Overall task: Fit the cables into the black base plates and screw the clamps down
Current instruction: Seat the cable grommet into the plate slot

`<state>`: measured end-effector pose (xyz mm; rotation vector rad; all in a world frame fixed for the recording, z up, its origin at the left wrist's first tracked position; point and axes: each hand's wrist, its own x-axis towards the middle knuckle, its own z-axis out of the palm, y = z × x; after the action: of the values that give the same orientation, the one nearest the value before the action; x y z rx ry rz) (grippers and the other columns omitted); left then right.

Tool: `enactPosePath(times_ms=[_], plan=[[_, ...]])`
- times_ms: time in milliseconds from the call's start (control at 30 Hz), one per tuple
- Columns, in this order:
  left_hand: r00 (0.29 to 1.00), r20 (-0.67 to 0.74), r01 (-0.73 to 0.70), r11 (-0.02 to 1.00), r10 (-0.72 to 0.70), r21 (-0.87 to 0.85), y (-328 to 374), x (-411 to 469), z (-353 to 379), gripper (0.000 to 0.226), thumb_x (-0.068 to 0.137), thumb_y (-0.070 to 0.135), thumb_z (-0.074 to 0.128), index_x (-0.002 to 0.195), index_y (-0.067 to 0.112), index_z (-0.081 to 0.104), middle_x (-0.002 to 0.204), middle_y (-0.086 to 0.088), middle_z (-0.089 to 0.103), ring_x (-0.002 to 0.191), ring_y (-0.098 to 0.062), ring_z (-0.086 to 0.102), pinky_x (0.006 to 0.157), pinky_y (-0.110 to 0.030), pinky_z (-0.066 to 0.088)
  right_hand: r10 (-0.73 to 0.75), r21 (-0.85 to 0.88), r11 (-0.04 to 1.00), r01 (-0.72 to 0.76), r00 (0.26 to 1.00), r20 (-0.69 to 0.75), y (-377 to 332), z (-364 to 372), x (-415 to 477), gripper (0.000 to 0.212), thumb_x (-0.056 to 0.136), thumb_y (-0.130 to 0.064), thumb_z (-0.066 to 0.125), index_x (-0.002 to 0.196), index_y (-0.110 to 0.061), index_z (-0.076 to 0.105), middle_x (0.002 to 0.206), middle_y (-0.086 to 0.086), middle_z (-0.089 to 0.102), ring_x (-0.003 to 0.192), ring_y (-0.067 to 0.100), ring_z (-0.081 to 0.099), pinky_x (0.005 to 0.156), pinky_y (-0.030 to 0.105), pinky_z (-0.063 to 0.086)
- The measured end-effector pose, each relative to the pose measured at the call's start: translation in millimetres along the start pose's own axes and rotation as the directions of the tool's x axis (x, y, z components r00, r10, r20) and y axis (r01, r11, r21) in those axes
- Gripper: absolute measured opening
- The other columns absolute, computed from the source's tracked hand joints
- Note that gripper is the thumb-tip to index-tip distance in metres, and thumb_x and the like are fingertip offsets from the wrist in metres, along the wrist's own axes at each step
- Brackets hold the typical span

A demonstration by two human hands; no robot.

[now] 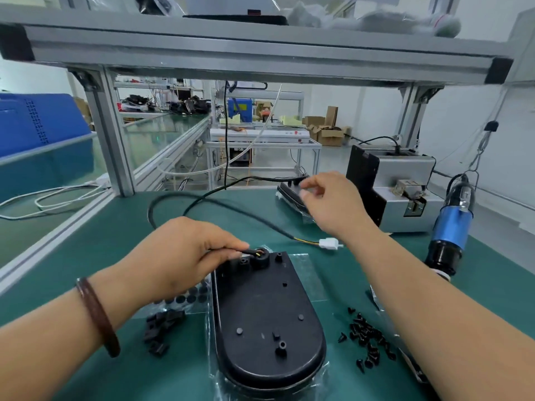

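A black base plate [266,314] lies on a clear plastic bag [308,280] at the near edge of the green desk [115,227], its rounded near end partly lost in the bag's folds. To its left sits a small heap of black clamps [162,331], individual shapes hard to make out; beyond them a sheet of round black pads [188,296] is half hidden under the wrist. To the plate's right, loose black screws [367,340] are scattered beside the right forearm, which covers whatever lies further right.

At the plate's far end, the left hand [179,253] pinches the cable [220,204] between thumb and fingertips, just where its end meets a round black collar [259,256] on the plate. The cable loops away across the desk. A second lead ends in a white connector [330,243] lying just beyond the plate, near the right wrist.

Further back, the right hand [333,204] hovers with fingers curled over a second black plate [289,195]; motion blur makes it impossible to tell whether it grips anything. A grey screw feeder [405,186] stands behind it, and a blue-bodied electric screwdriver [451,227] hangs at the right, its tip hidden by the arm.
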<state>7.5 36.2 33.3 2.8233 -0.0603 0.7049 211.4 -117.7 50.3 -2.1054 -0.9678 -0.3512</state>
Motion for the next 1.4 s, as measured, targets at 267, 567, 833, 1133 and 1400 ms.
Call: enactPosePath(times_ms=[267, 567, 833, 1133, 1400], plan=[[0.988, 0.016, 0.152, 0.987, -0.151, -0.056, -7, 1, 12, 0.003, 0.081, 0.033, 0.072, 0.082, 0.036, 0.07, 0.063, 0.017, 0.066, 0.062, 0.006, 0.057, 0.058, -0.005, 0.039, -0.221, 0.182, 0.973, 0.14, 0.784, 0.58, -40, 10, -30, 0.009, 0.081, -0.03, 0.076, 0.083, -0.021, 0.078, 0.073, -0.008, 0.073, 0.067, 0.001, 0.061, 0.069, 0.019, 0.049], [0.78, 0.2, 0.616, 0.783, -0.593, -0.083, -65, -20, -55, 0.026, 0.074, 0.045, 0.072, 0.068, 0.02, 0.069, 0.064, 0.004, 0.071, 0.058, -0.008, 0.064, 0.066, -0.029, 0.052, -0.252, 0.168, 0.968, 0.188, 0.733, 0.632, -40, 9, -27, 0.003, 0.082, -0.025, 0.075, 0.083, -0.023, 0.077, 0.079, -0.012, 0.073, 0.076, -0.002, 0.064, 0.075, 0.017, 0.051], [0.696, 0.449, 0.58, 0.807, -0.561, 0.11, -56, -28, -34, 0.015, 0.084, 0.031, 0.068, 0.08, 0.045, 0.072, 0.07, 0.028, 0.067, 0.066, 0.011, 0.059, 0.065, -0.008, 0.042, -0.244, 0.157, 0.97, 0.187, 0.728, 0.64, -42, 7, -28, 0.003, 0.082, -0.026, 0.074, 0.082, -0.024, 0.076, 0.08, -0.011, 0.073, 0.078, 0.0, 0.065, 0.079, 0.022, 0.052], [0.838, 0.007, 0.518, 0.799, -0.546, 0.306, -67, -11, 21, 0.022, 0.095, 0.028, 0.05, 0.098, 0.023, 0.071, 0.092, 0.004, 0.071, 0.089, -0.02, 0.061, 0.077, -0.027, 0.048, -0.23, 0.154, 0.973, 0.171, 0.725, 0.65, -43, 6, -29, 0.006, 0.083, -0.025, 0.073, 0.085, -0.02, 0.077, 0.086, -0.006, 0.074, 0.083, 0.006, 0.067, 0.084, 0.03, 0.053], [0.826, 0.048, 0.528, 0.8, -0.562, 0.283, -74, -3, 26, 0.014, 0.09, 0.032, 0.059, 0.097, 0.032, 0.072, 0.073, 0.011, 0.059, 0.074, -0.015, 0.053, 0.067, -0.023, 0.04, -0.225, 0.143, 0.974, 0.174, 0.725, 0.651, -45, 5, -29, 0.005, 0.084, -0.024, 0.073, 0.086, -0.021, 0.077, 0.087, -0.007, 0.074, 0.085, 0.004, 0.067, 0.086, 0.03, 0.053]])
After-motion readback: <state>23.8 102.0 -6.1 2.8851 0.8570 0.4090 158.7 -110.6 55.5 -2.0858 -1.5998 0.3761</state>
